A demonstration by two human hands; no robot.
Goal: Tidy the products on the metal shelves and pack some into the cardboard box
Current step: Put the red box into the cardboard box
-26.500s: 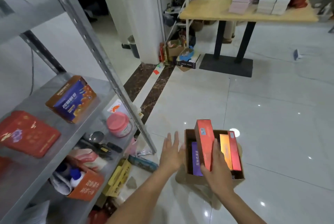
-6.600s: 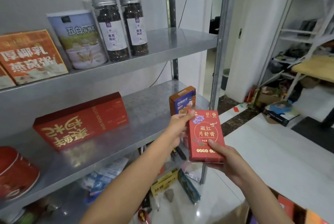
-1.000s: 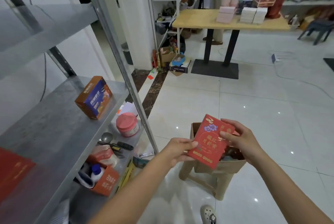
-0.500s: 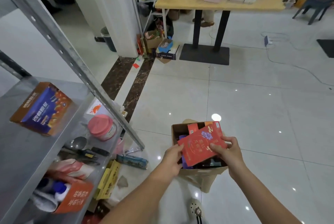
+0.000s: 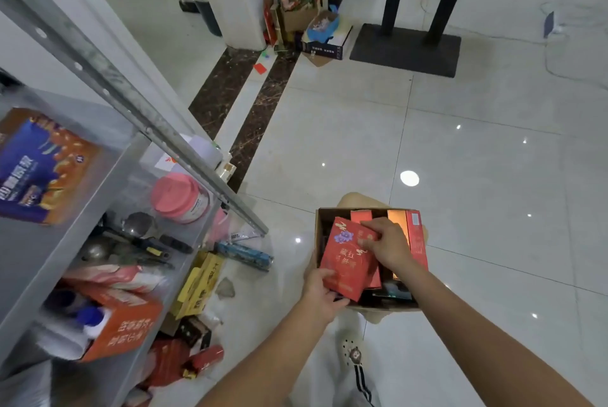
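Left hand pinches the red box by its near corner, and right hand curls its fingers over the far corner (label up). I see it tilted in the cardboard box mouth, with upright cartons just right of those fingers.

We see a red box with gold writing and a purple flower, a brown cardboard box, a pink-lidded jar, and a blue-and-orange carton.

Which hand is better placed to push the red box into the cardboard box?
Probably the right hand: it holds the red box from above, over the cardboard box. The left hand holds its lower corner.
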